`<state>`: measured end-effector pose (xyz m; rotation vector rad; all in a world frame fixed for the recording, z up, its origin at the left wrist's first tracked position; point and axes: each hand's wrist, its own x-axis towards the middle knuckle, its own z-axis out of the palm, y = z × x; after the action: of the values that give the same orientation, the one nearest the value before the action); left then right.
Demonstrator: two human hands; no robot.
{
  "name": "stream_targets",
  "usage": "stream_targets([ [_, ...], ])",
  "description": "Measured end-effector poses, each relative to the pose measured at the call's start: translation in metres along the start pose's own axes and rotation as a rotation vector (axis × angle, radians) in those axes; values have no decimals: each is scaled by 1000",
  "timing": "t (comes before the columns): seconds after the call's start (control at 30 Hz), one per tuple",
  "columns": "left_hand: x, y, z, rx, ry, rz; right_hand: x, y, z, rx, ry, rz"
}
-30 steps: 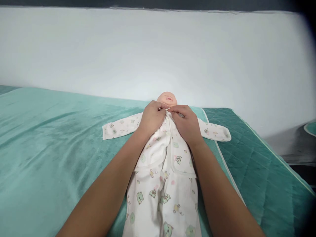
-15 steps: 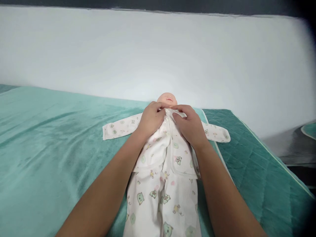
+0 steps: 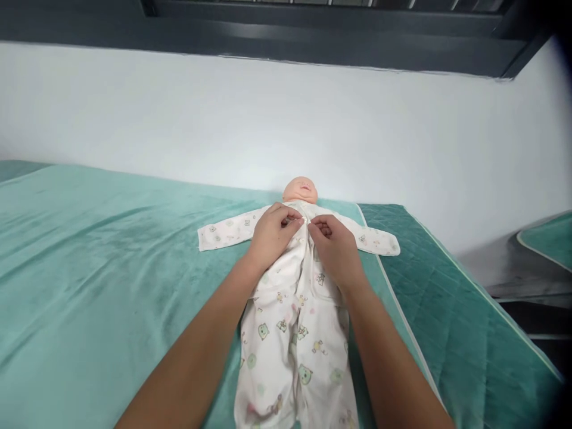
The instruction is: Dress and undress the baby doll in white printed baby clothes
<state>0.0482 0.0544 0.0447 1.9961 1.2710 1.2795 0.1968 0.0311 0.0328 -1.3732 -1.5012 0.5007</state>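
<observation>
A baby doll (image 3: 300, 189) lies on its back with its head toward the wall. It wears a white baby jacket (image 3: 286, 271) printed with small animals, sleeves spread to both sides, and matching trousers (image 3: 268, 363). My left hand (image 3: 277, 232) pinches the front edge of the jacket just below the neck. Facing it, my right hand (image 3: 329, 241) pinches the other front edge, fingertips almost meeting the left ones. Any fastener between the fingertips is too small to make out.
A light green blanket (image 3: 111, 286) with soft folds covers the bed. To the right lies a darker quilted green cover (image 3: 429, 280). A white wall (image 3: 223, 131) with a dark frame (image 3: 268, 36) above stands behind; another green-covered surface (image 3: 552, 241) shows at far right.
Both hands have moved from the collar slightly down the jacket front, and their fingertips have closed into pinches near each other. The doll's neck is now uncovered. The camera view has tilted up.
</observation>
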Motion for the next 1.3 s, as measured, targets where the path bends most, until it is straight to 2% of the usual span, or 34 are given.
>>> stream_targets([
  [0.23,2,-1,0,-20,-7,16,0,3,-2,51,28,-16],
  [0.4,1,1,2,44,-2,61,6,8,-9,288,-54,114],
  [0.63,1,-1,3,51,-5,64,5,16,-9,397,-87,116],
  [0.9,2,-2,5,42,-33,62,6,12,-10,396,-117,109],
  [1.3,6,2,2,26,-106,16,6,6,-7,167,-122,41],
])
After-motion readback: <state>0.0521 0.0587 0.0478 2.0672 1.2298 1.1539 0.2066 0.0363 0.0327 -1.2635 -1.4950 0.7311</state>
